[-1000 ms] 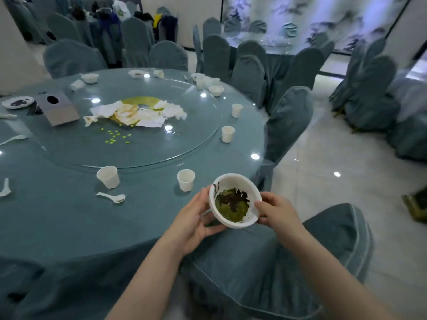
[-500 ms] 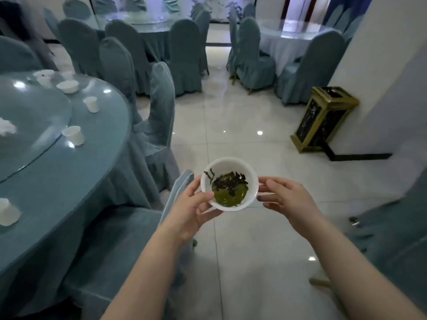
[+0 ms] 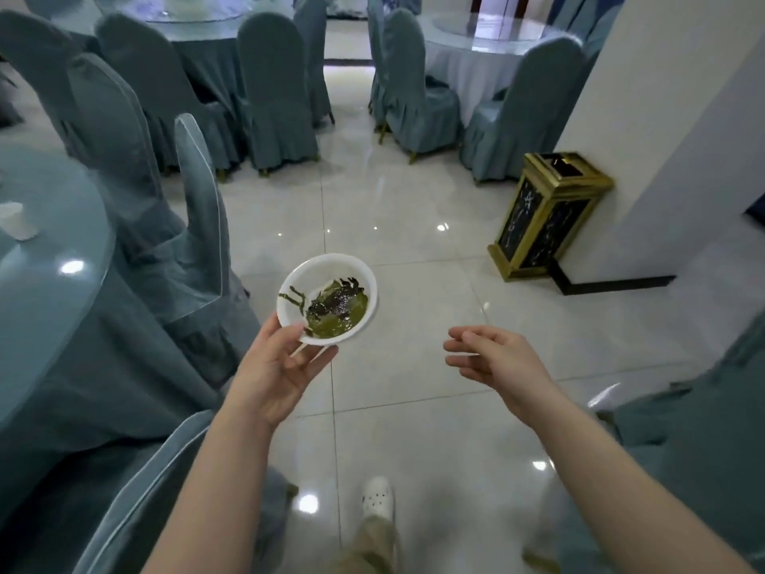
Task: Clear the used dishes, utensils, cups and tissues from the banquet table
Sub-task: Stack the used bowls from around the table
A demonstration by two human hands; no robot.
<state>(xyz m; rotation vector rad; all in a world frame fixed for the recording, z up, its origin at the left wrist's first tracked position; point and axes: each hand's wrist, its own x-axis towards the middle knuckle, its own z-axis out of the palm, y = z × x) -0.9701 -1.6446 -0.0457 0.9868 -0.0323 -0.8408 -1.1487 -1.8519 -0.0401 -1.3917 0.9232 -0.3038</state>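
Note:
My left hand [image 3: 278, 366] holds a white bowl [image 3: 328, 300] by its near rim, thumb on the rim and fingers under it. The bowl is tilted and carries green sauce with dark leafy leftovers. A thin white stick pokes out between my fingers beneath the bowl. My right hand [image 3: 494, 360] hangs apart to the right of the bowl, fingers loosely extended, holding nothing. The banquet table [image 3: 45, 292] with its blue cloth lies at the left, with one white paper cup [image 3: 17, 220] on it.
A black and gold waste bin [image 3: 546, 215] stands against the white pillar at the right. Blue-covered chairs [image 3: 194, 225] ring my table and two further tables behind. Glossy tiled floor stretches ahead. My white shoe [image 3: 376, 497] shows below.
I have turned away from the table toward the floor and bin. My right hand has let go of the bowl and moved right; the left alone holds it, now tilted.

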